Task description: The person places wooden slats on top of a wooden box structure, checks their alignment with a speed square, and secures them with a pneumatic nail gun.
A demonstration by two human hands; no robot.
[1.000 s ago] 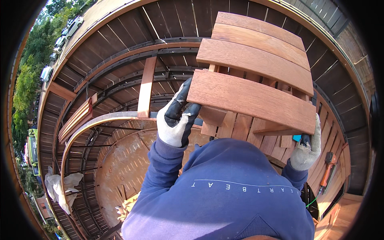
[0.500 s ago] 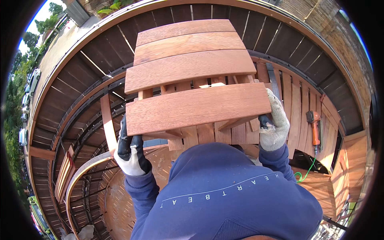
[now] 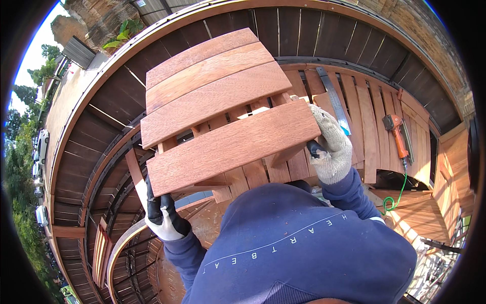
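A small reddish-brown wooden stool-like piece (image 3: 230, 144) is held up in front of my body, its top made of several slats. A gap separates the nearest slat from the others, and light wooden supports show underneath. My left hand (image 3: 166, 215), in a black and white glove, grips the left end of the near slat from below; its fingertips are partly hidden by the wood. My right hand (image 3: 334, 144), in a whitish knitted glove with a dark patch, closes around that slat's right end. The piece slants, its left end nearer my body.
Slatted wooden decking (image 3: 372, 126) curves around to the right. On it lie an orange power tool (image 3: 397, 137) with a green coiled hose (image 3: 392, 202) and a long grey metal strip (image 3: 334, 101) with a blue end. A curved dark-board wall (image 3: 314, 33) rises beyond; curved metal framing stands left.
The wooden piece has moved left and turned in view, its left end dropping toward me. Both hands keep their grip on it. The surroundings have shifted too as my head turned.
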